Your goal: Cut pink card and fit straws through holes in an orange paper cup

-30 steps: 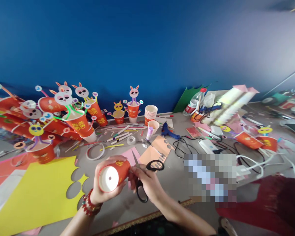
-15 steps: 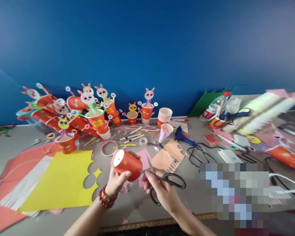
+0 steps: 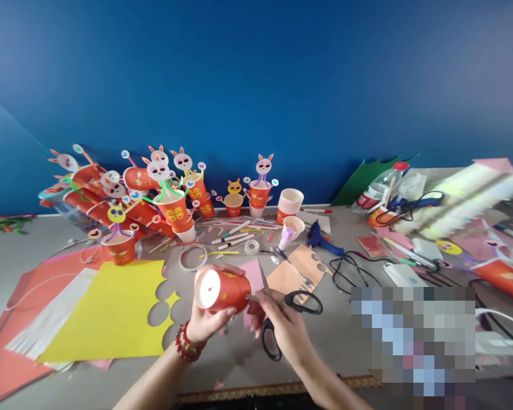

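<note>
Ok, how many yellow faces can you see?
3: front-left yellow face, above an upright cup; rear-middle yellow face, left of a pale rabbit; right-side yellow face, near a tipped cup. More may be hidden.

Yellow paper (image 3: 111, 313) on grey table (image 3: 333, 336)

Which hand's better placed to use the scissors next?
Right, probably: the right hand holds the scissors, pointed toward the cup; the left hand is occupied gripping that cup.
</note>
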Available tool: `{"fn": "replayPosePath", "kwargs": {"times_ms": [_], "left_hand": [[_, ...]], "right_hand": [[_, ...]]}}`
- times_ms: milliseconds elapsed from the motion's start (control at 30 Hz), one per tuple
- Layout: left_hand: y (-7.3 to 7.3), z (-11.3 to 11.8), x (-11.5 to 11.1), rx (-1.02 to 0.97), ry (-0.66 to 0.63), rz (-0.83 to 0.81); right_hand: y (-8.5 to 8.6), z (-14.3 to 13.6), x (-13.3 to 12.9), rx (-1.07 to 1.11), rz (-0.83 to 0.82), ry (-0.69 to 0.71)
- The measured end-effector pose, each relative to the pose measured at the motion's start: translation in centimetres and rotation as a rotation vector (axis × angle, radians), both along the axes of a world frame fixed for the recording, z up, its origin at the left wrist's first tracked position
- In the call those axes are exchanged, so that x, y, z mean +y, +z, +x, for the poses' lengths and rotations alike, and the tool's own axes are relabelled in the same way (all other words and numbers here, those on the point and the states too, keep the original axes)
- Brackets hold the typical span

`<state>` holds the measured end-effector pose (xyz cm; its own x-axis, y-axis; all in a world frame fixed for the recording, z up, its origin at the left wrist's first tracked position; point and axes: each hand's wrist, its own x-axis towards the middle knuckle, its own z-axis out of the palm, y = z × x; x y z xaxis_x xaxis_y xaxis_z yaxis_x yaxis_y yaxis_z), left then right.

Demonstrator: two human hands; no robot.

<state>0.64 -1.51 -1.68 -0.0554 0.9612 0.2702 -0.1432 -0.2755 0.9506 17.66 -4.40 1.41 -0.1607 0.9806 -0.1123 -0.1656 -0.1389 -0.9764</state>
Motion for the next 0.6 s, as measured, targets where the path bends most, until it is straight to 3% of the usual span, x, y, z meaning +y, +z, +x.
{"fn": "replayPosePath", "kwargs": {"times_ms": [133, 400, 600], "left_hand": [[0.7, 0.1, -0.1, 0.051, -0.003, 0.077], [1.4, 0.4, 0.2, 0.111, 0.017, 0.384], [2.1, 0.4, 0.1, 0.174, 0.015, 0.408]], "right_hand": [[-0.3, -0.6, 0.2, 0.112, -0.090, -0.030], [-0.1, -0.7, 0.8, 0.209, -0.210, -0.012], [-0.3, -0.9, 0.6, 0.161, -0.103, -0.052]]}}
